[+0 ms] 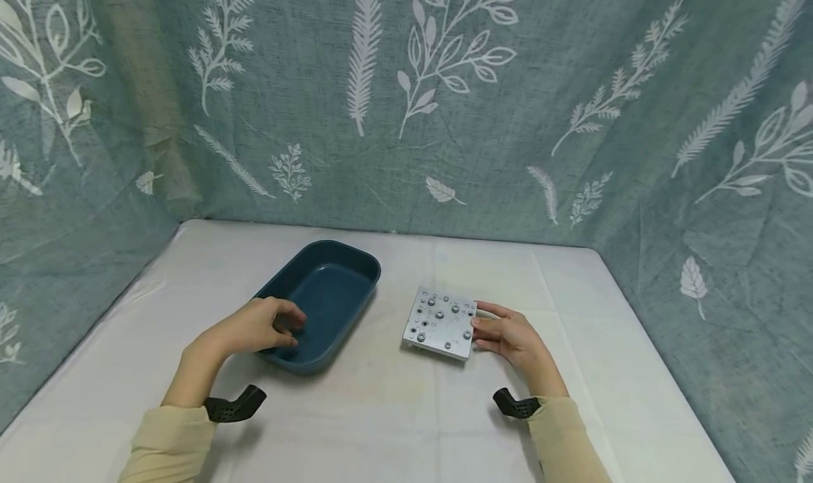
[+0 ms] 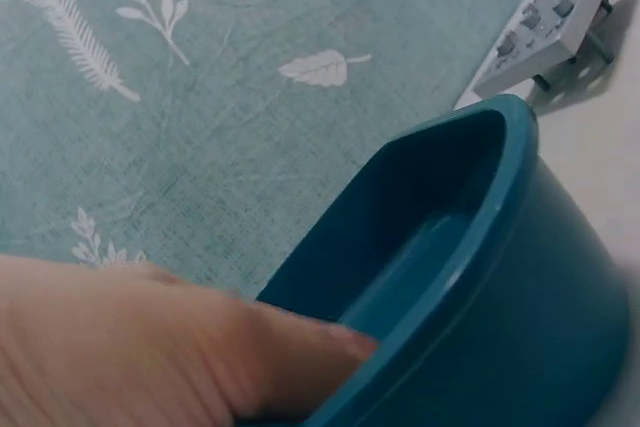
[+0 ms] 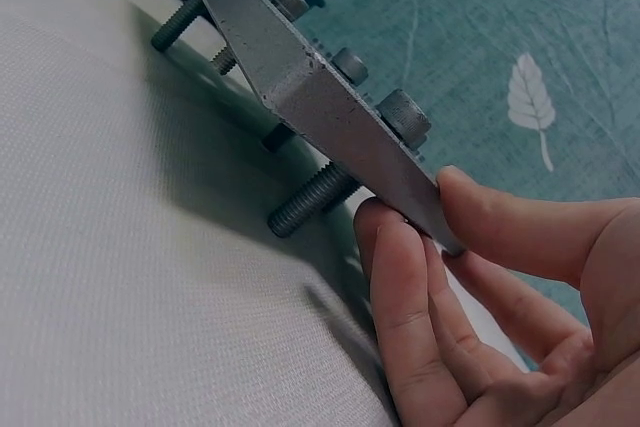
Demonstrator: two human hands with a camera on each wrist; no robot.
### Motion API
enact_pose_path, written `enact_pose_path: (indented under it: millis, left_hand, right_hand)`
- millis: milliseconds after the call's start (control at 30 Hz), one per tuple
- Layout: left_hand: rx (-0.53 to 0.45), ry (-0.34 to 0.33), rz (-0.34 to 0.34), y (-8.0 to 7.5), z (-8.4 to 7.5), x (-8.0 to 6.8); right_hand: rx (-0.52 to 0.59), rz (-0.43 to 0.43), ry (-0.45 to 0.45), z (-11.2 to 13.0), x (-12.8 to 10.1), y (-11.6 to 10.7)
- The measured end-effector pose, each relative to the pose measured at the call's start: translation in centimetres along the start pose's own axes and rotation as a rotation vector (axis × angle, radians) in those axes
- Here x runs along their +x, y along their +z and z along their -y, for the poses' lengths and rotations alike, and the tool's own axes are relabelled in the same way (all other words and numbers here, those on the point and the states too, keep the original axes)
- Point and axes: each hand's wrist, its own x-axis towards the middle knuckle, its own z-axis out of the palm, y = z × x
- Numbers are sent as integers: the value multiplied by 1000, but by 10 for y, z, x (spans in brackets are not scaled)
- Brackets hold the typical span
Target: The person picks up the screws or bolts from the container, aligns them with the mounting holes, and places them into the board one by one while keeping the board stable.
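Note:
A dark blue oblong tray (image 1: pixel 330 285) lies on the white tabletop, left of centre. My left hand (image 1: pixel 287 328) grips its near left rim, with fingers curled over the edge into the tray (image 2: pixel 480 277). Right of it stands a square grey metal plate (image 1: pixel 440 322) studded with several bolts, raised off the table on the bolt shanks (image 3: pixel 308 199). My right hand (image 1: pixel 480 328) pinches the right edge of the plate (image 3: pixel 310 97), thumb on top and fingers (image 3: pixel 405 287) underneath. The plate's hand side is tilted up slightly. The inside of the tray looks empty.
A white cloth (image 1: pixel 394 412) covers the table. A teal curtain with white leaf prints (image 1: pixel 444 116) closes in the back and both sides. Black wrist mounts (image 1: pixel 235 405) sit on both forearms near the front edge.

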Motion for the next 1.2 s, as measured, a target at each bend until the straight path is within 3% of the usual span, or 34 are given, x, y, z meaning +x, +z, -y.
enact_pose_path:
  millis: [300,700,1067,1200]
  left_hand:
    - [21,-14,17,-2,5,6]
    - [-54,5,124,4,9,9]
    - [36,4,148,-9,5,9]
    - [76,12,121,-13,4,8]
  right_hand:
    - [-2,-1,-3,1,-1,0]
    - [-3,4,8,1,-2,1]
    - [6,13,4,0,0,1]
    - [2,6,6,0,0,1]
